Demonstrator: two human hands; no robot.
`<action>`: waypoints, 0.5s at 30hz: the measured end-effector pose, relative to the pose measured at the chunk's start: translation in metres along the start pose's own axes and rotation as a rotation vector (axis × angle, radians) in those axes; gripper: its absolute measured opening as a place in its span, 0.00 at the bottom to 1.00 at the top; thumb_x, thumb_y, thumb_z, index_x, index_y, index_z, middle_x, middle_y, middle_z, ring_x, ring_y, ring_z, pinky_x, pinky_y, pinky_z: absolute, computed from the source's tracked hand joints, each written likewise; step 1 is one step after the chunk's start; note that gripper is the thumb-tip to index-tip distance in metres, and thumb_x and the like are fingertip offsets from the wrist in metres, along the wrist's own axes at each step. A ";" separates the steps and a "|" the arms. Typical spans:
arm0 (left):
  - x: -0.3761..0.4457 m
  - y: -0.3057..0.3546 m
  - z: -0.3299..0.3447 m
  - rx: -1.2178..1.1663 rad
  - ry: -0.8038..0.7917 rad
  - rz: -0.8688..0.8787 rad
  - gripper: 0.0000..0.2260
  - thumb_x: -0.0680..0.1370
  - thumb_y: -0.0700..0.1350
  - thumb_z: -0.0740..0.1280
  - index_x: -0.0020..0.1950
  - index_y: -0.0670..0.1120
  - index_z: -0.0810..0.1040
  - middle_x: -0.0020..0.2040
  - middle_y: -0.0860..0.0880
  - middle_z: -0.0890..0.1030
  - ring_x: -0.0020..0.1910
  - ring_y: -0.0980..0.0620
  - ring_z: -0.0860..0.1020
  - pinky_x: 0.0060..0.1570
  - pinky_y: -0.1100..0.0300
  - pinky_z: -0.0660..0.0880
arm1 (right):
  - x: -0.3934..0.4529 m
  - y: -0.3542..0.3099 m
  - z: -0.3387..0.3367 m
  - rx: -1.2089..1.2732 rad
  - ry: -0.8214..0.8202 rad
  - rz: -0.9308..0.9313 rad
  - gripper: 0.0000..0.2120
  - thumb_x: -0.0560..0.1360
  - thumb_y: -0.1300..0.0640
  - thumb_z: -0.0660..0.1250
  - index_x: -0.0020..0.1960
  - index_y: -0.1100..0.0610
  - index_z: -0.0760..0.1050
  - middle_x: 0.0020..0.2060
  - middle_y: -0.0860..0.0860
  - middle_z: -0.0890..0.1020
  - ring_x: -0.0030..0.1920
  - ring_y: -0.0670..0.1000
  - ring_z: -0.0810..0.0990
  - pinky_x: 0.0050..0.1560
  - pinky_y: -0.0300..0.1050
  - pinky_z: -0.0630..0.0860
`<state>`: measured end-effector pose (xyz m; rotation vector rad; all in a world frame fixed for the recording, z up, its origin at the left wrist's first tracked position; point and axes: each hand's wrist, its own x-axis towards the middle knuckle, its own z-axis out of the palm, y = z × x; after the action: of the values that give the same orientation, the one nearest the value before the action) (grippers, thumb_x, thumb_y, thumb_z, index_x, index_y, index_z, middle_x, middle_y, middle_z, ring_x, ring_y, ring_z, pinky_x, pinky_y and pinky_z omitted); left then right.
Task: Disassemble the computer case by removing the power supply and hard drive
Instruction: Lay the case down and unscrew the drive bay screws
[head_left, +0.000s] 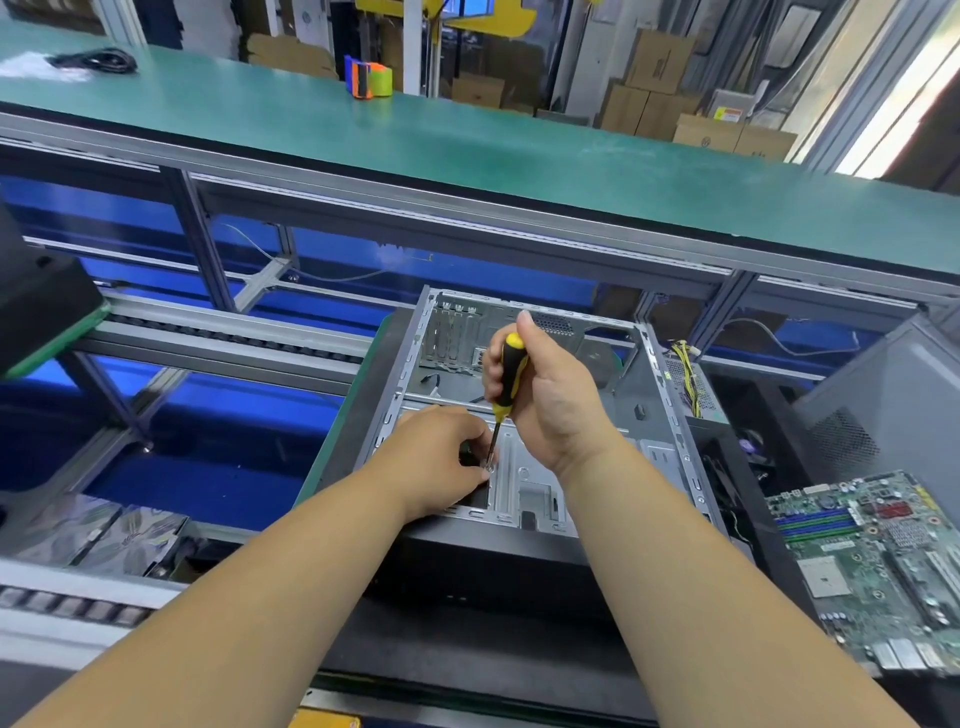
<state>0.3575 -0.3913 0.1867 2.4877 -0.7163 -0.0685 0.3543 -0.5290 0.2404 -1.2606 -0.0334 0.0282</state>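
A screwdriver is being gripped in the right hand, fingers curled round the black and yellow handle. Its long axis is being held near upright, the tip pointing down and slightly left to a spot at the near left of the open computer case. There the tip is being met by the left hand, whose fingers are curled round a dark part; whether this is the hard drive cannot be told. The left hand is nearer to that part.

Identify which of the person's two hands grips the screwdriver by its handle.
The right hand grips the yellow-and-black screwdriver upright by its handle; the left hand sits lower, at the tip inside the computer case.
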 end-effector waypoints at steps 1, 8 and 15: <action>-0.001 0.000 0.000 0.004 0.001 0.002 0.05 0.72 0.50 0.73 0.43 0.54 0.78 0.41 0.58 0.76 0.47 0.55 0.74 0.55 0.55 0.72 | 0.000 0.001 0.002 -0.011 0.001 -0.009 0.23 0.84 0.46 0.54 0.35 0.54 0.74 0.29 0.49 0.72 0.29 0.49 0.67 0.34 0.40 0.67; -0.003 0.001 -0.001 -0.003 0.005 -0.004 0.07 0.72 0.50 0.73 0.41 0.56 0.75 0.40 0.57 0.74 0.46 0.54 0.72 0.53 0.57 0.70 | -0.002 0.009 0.008 0.064 -0.034 -0.085 0.19 0.80 0.43 0.55 0.39 0.56 0.68 0.25 0.49 0.66 0.27 0.48 0.62 0.30 0.40 0.61; -0.001 0.002 -0.002 -0.005 0.005 -0.007 0.06 0.72 0.50 0.73 0.41 0.55 0.76 0.39 0.58 0.74 0.47 0.53 0.73 0.54 0.56 0.72 | -0.001 0.011 0.001 0.000 0.018 -0.132 0.11 0.77 0.48 0.61 0.41 0.55 0.70 0.31 0.49 0.76 0.33 0.48 0.73 0.39 0.42 0.71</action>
<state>0.3555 -0.3913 0.1890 2.4846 -0.7046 -0.0667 0.3532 -0.5249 0.2300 -1.2561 -0.1008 -0.0977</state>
